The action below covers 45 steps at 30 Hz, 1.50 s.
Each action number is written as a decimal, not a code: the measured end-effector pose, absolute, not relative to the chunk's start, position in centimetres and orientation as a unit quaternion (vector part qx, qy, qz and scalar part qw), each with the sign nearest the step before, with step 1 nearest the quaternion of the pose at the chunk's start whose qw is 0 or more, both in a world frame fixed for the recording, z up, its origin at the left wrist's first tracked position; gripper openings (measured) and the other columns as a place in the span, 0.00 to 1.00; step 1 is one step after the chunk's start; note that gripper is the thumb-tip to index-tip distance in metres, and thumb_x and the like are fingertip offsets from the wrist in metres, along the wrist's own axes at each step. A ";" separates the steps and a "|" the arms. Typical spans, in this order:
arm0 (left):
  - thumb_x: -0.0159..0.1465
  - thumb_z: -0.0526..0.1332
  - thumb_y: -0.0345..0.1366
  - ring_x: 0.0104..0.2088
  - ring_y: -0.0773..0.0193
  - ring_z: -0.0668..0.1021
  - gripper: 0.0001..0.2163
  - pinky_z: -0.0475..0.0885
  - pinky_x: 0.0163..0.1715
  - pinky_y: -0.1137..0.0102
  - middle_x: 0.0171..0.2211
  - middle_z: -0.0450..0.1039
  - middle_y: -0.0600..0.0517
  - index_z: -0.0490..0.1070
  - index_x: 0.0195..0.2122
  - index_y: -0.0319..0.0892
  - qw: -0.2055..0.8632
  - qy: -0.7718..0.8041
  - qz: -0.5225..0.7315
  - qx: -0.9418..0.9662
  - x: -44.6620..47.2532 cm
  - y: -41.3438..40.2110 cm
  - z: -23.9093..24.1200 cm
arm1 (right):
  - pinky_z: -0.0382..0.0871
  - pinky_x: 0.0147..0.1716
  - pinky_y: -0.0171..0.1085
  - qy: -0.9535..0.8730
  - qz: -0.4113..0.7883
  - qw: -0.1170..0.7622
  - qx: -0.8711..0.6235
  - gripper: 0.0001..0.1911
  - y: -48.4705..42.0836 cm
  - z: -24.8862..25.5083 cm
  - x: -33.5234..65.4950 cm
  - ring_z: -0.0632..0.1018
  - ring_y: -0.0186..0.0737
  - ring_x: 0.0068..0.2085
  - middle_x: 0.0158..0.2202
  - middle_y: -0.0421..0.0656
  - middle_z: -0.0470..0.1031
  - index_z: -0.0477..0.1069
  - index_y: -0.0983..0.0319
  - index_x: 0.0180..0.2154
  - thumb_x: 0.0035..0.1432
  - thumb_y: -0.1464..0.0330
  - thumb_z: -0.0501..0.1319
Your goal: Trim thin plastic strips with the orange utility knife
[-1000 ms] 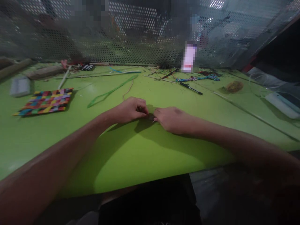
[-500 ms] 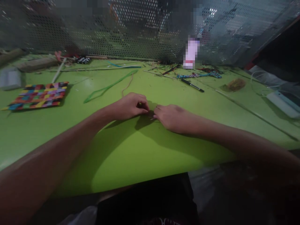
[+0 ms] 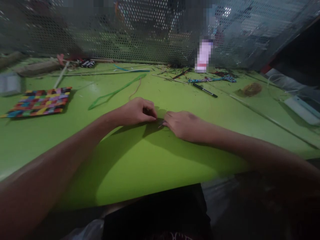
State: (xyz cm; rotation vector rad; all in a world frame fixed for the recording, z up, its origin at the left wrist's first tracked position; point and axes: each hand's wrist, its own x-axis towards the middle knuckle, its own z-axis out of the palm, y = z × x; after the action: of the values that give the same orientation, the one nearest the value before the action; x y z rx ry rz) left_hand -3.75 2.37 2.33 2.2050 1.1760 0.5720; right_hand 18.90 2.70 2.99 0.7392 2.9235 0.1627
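My left hand (image 3: 136, 111) and my right hand (image 3: 181, 124) rest close together on the green table (image 3: 140, 160), fingertips almost meeting. Both have their fingers curled into a pinch over a small dark thing (image 3: 160, 124) lying between them. It is too small and shadowed to name. A thin tan strand (image 3: 133, 91) runs from behind my left hand toward the back of the table.
A multicoloured woven mat (image 3: 37, 101) lies at the left. A green strip (image 3: 115, 91) lies beyond my left hand. A black pen (image 3: 205, 90), a blue woven band (image 3: 212, 79) and scraps lie at the back right. A perforated metal screen (image 3: 150, 36) closes the back.
Both hands have stayed pinched together at the same spot. The view has shifted slightly, with no visible change in the grip.
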 end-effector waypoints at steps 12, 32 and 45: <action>0.59 0.64 0.34 0.29 0.67 0.76 0.06 0.67 0.30 0.73 0.27 0.76 0.53 0.82 0.32 0.42 0.253 0.421 0.229 0.840 -3.3 2.0 2.5 | 0.43 0.26 0.35 0.962 0.147 0.025 0.227 0.14 3.1 2.5 19.7 0.65 0.33 0.25 0.36 0.48 0.76 0.68 0.67 0.47 0.73 0.70 0.45; 0.62 0.62 0.35 0.34 0.61 0.76 0.07 0.68 0.37 0.68 0.33 0.76 0.51 0.81 0.34 0.44 0.245 0.430 0.191 0.848 -3.0 1.8 2.6 | 0.50 0.26 0.34 0.971 0.140 0.029 0.190 0.11 2.3 3.2 19.9 0.64 0.32 0.25 0.30 0.43 0.72 0.68 0.67 0.42 0.69 0.77 0.48; 0.61 0.62 0.36 0.34 0.59 0.76 0.08 0.68 0.37 0.67 0.33 0.77 0.50 0.81 0.35 0.44 0.259 0.437 0.190 0.840 -3.2 1.8 2.6 | 0.46 0.26 0.35 0.968 0.145 0.052 0.196 0.10 2.2 3.3 19.8 0.62 0.33 0.25 0.30 0.44 0.71 0.69 0.67 0.42 0.67 0.77 0.50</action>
State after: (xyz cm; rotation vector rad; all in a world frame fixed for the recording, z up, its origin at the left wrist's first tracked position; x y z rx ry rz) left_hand -3.18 1.81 2.58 2.2758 1.1848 0.5158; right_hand 19.75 2.16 3.32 0.5971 2.9457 0.4415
